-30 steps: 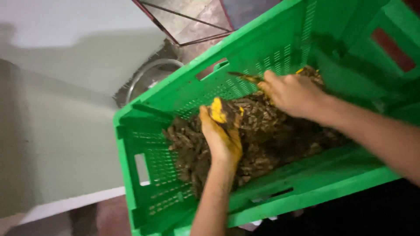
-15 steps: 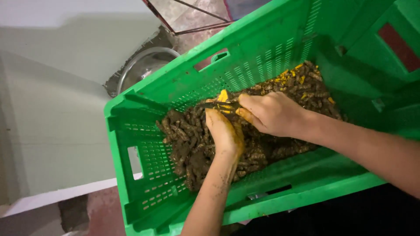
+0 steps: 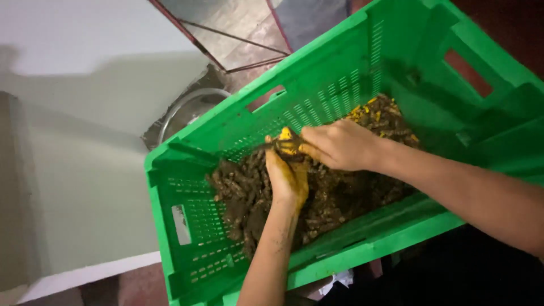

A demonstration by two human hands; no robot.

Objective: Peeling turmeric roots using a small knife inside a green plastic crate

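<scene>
Head view: two hands work a yellow-cut root over a green slotted plastic crate (image 3: 351, 85).

At frame centre, left hand (image 3: 288, 177) fingers clamp the yellow-fleshed root piece (image 3: 285, 141) steady above the brown root heap (image 3: 249, 198); right hand (image 3: 339, 145) fingers close on it too.

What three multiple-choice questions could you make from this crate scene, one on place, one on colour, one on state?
1. Where does the metal basin sit?
A. Inside the crate
B. On the floor beyond the crate
C. On the person's lap

2. What colour is the crate?
A. Green
B. Blue
C. Red

3. How are the left hand and right hand?
A. Both empty
B. Apart, on the rim
C. Together on a yellow-fleshed root

Answers: 1 B, it shows past the far wall. 2 A, all walls green. 3 C, fingers meet around it above the root pile.
</scene>
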